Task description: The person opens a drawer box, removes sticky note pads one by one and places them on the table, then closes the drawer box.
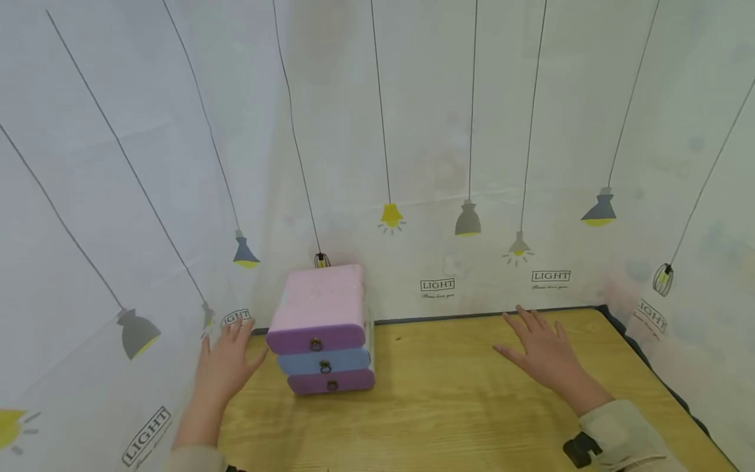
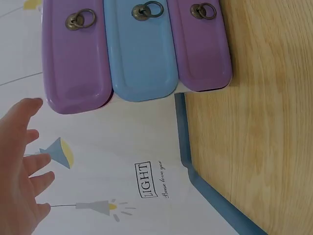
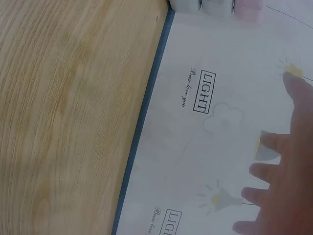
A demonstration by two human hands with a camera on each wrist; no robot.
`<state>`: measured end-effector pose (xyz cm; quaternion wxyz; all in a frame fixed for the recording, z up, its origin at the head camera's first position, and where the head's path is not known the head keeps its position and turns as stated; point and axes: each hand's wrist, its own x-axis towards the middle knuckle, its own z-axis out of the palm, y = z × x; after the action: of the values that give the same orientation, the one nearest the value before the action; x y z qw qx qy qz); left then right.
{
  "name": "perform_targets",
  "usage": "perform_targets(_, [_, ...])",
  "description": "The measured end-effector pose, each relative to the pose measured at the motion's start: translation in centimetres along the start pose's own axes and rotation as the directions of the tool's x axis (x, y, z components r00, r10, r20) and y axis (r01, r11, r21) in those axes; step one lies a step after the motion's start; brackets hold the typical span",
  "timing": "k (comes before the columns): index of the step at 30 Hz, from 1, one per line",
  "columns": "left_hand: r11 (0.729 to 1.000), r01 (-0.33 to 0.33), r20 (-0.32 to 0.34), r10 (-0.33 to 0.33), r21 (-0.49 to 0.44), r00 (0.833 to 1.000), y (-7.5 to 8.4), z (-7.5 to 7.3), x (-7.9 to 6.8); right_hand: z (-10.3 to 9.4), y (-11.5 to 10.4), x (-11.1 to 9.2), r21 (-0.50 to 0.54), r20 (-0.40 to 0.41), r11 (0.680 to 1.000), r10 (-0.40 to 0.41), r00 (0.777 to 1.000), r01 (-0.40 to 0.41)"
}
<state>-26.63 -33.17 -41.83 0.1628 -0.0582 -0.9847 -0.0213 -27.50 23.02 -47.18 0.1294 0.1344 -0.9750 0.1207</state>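
Pink-topped drawers (image 1: 323,324) stand between hands (image 1: 227,360) (image 1: 545,354), nearer the left.

white wall covering (image 1: 425,131) carries a boxed "light" label (image 1: 438,285) in capitals, five visible in head view, one partly cut off. script line (image 2: 163,179) beneath reads "love you" at the end; first word unclear.

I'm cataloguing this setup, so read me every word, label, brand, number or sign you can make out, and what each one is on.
"LIGHT": in boxed labels, repeated around the wall covering.
"love you": in script beside those boxes on the wall covering; the word before it is too unclear to read surely.
Drawer unit: no text that I can see.
Numbers or other signs: none visible.
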Motion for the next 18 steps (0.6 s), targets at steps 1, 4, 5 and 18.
perform_targets(1, [1.000, 0.006, -0.004, -0.006, -0.020, 1.000, 0.0, -0.2, 0.3, 0.0, -0.1, 0.0, 0.006, -0.007, 1.000, -0.004, 1.000, 0.004])
perform_targets(4, [0.993, 0.037, 0.013, -0.036, -0.115, 0.999, 0.0, -0.7, 1.1, 0.0, -0.4, 0.1, 0.007, -0.034, 1.000, -0.017, 0.999, 0.017])
perform_targets(5, [0.986, 0.051, 0.032, -0.046, -0.159, 0.998, 0.1, -0.8, 1.3, 0.1, -0.5, 0.2, 0.012, -0.039, 1.000, -0.019, 0.999, 0.019])
perform_targets(18, [0.790, 0.336, 0.339, -0.173, -0.512, 0.925, 2.4, 0.1, 4.4, 1.7, -4.2, 1.4, 0.069, -0.110, 0.993, -0.088, 0.990, 0.096])
